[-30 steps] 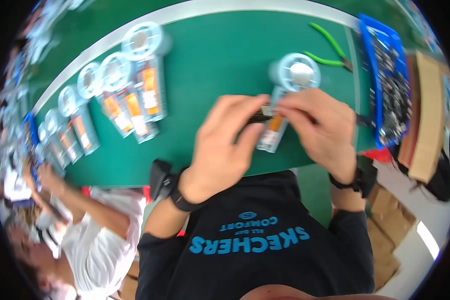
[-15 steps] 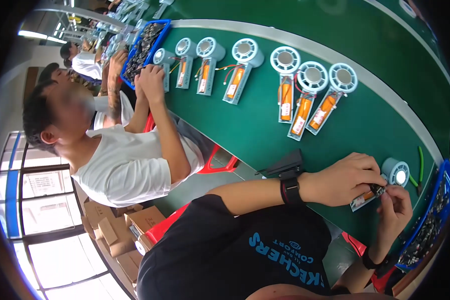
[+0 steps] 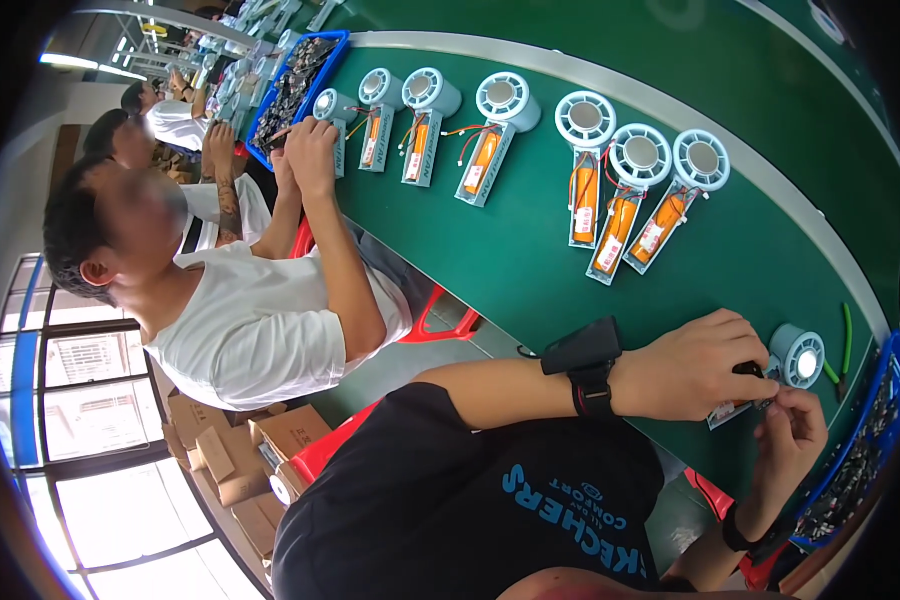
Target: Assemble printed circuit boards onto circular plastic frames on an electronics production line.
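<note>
My left hand is closed over a small black part, which looks like a circuit board and is mostly hidden by the fingers. My right hand meets it from the right, thumb and fingertips pinched at the part's lower end; what exactly they grip is too small to make out. Beneath both hands lies a pale blue handheld fan with a round head. Its open handle shows partly below my left fingers. Green-handled pliers rest just right of the fan head.
Several opened fans with orange batteries and loose wires lie across the green table. A blue bin of small dark parts stands at the right edge, another blue bin at far left. A co-worker sits to my left.
My hands have shifted slightly and the black part is now more covered by my fingers. The view has moved a little. The co-worker's hands now show a small dark item.
</note>
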